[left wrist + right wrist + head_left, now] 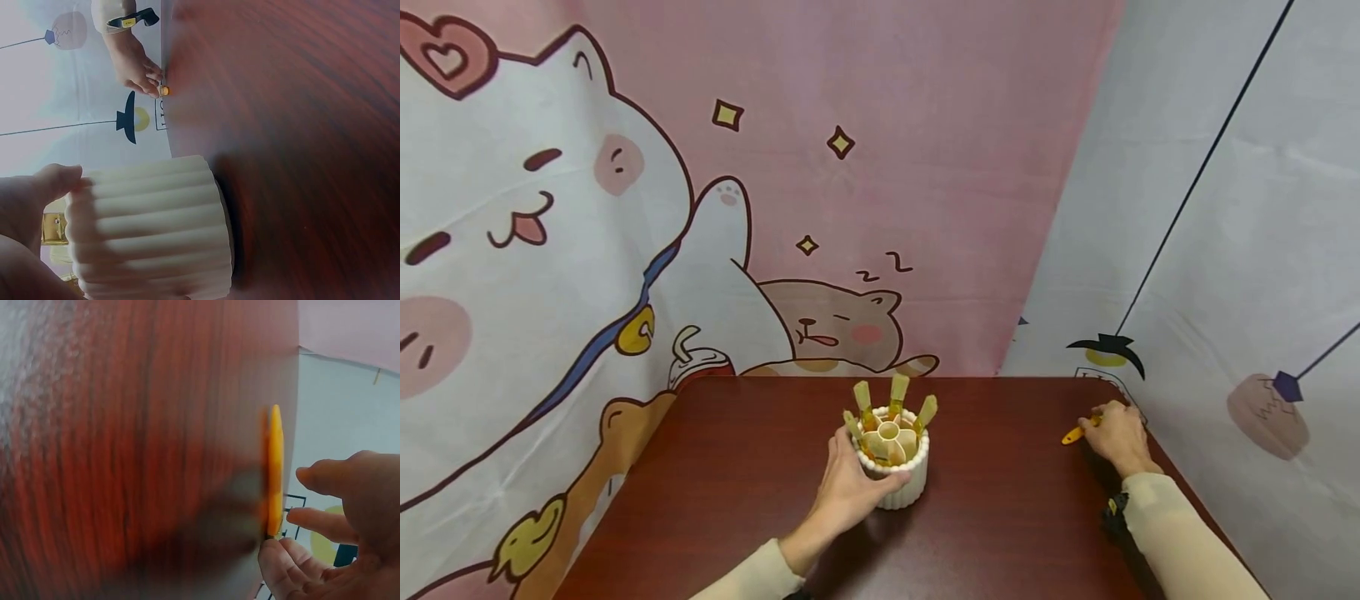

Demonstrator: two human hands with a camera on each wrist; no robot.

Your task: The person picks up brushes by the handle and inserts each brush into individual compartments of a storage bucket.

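My left hand (848,492) grips a cream ribbed holder (904,492), thumb along the near side at the beaded rim and fingers round the left. Several flat brushes (898,392) with pale bristles stand bristles up in the holder's compartments. In the left wrist view the holder (153,225) fills the lower left. At the right side of the table lies a small orange-handled brush (1072,436), under my right hand (1116,437). The right wrist view shows the handle (275,469) flat against the tabletop, thumb and forefinger apart from it, lower fingertips (270,550) right at its end.
The dark red-brown table (992,500) ends at a cartoon-printed cloth wall (940,208) behind. Another cloth wall (1247,275) runs along the right edge, close to my right hand.
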